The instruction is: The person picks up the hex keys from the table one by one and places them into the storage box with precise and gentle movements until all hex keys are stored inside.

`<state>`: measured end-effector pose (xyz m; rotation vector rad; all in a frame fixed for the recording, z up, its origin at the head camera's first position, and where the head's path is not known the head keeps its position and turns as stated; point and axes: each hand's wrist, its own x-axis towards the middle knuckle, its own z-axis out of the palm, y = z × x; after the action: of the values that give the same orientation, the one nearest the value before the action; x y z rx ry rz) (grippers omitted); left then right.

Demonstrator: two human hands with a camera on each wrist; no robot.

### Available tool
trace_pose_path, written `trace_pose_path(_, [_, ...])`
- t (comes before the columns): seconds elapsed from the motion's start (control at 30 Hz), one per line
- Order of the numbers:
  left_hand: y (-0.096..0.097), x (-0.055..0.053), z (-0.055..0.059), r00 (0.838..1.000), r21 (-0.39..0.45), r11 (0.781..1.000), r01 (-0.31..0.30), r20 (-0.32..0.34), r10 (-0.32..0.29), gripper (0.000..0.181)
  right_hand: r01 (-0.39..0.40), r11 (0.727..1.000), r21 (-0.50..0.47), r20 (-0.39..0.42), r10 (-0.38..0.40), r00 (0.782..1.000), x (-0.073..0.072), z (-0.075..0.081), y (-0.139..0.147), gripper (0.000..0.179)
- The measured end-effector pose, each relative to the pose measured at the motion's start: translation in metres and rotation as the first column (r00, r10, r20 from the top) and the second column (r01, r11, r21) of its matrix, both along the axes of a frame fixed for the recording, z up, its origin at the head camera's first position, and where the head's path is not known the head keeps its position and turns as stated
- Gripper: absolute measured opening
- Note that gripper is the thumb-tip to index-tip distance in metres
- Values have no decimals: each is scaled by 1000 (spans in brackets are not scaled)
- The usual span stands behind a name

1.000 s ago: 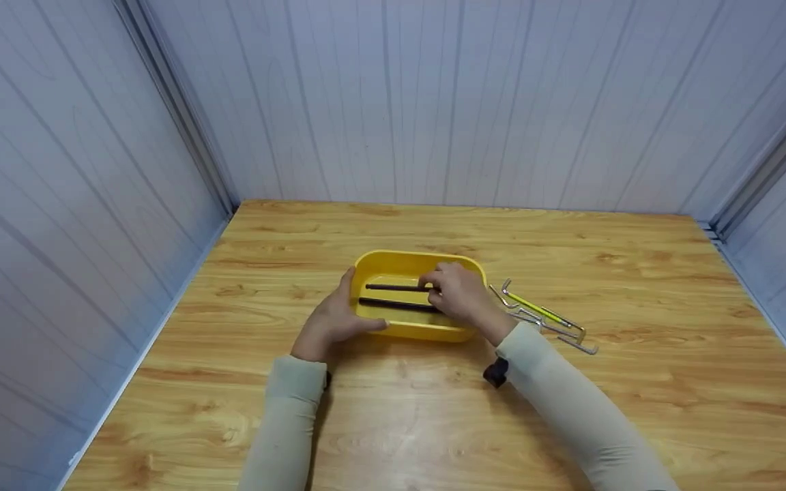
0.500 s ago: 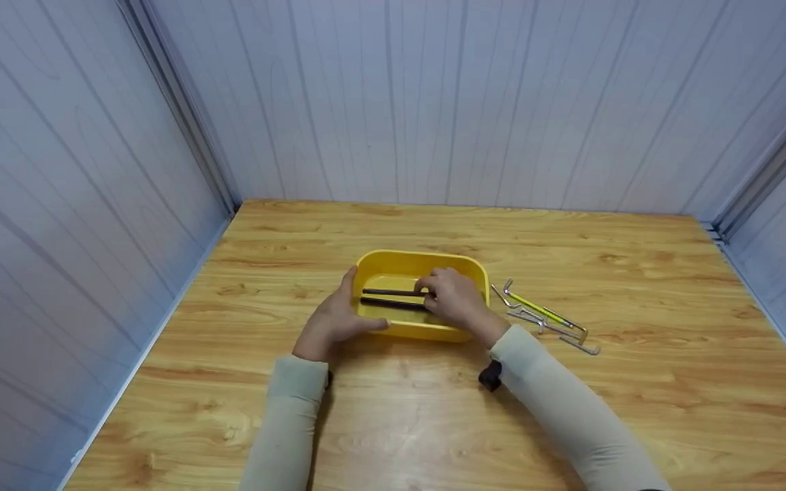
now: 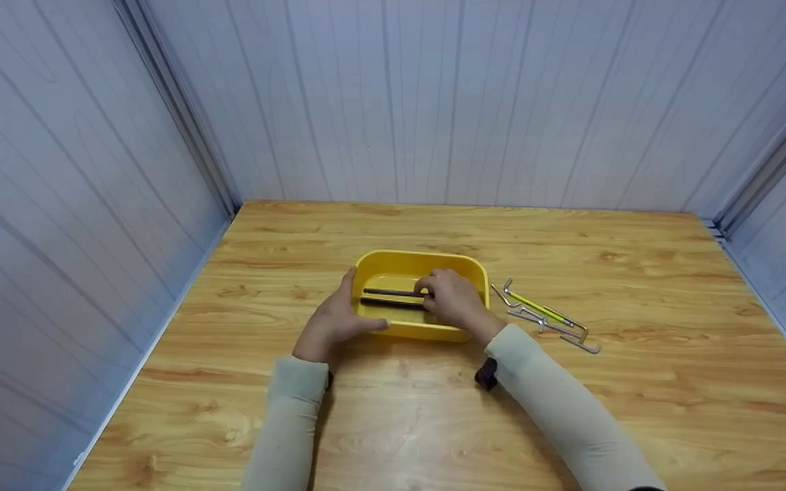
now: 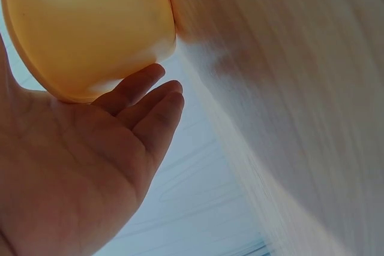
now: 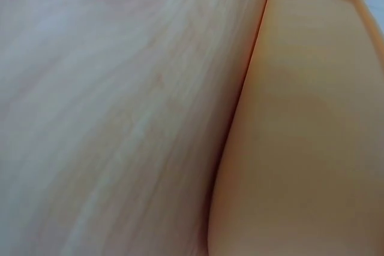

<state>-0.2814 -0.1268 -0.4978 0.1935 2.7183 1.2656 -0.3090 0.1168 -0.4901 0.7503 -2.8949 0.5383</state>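
Observation:
A yellow plastic bin stands on the wooden table. My left hand holds its left end, thumb along the front rim and fingers against the end wall; the left wrist view shows these fingers touching the wall from outside. Inside the bin lie two long dark rods, roughly side by side. My right hand reaches in from the right and pinches the thinner black rod. Its right end is hidden by the hand. Just in front of it lies the thicker black rod, its right end also covered. The right wrist view shows only the bin's outer side.
Right of the bin lie several silver L-shaped hex keys and a slim yellow-green tool with a bent metal end. Pale panel walls enclose the wooden table at the back and both sides.
My right hand has shifted slightly left and lowered the thinner rod, bringing it nearer the thicker one. Over the last half second it is almost still. The left hand and bin stay in place.

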Motion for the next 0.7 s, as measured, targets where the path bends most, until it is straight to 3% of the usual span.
trace_pose_path(0.2, [0, 0, 0, 1000, 3, 1000, -6, -2, 6, 132, 24, 1000, -10, 48, -23, 999, -2, -1, 0, 16])
trace_pose_path(0.7, [0, -2, 0, 1000, 4, 1000, 3, 0, -3, 130, 15, 1000, 18, 55, -16, 998, -6, -4, -1, 16])
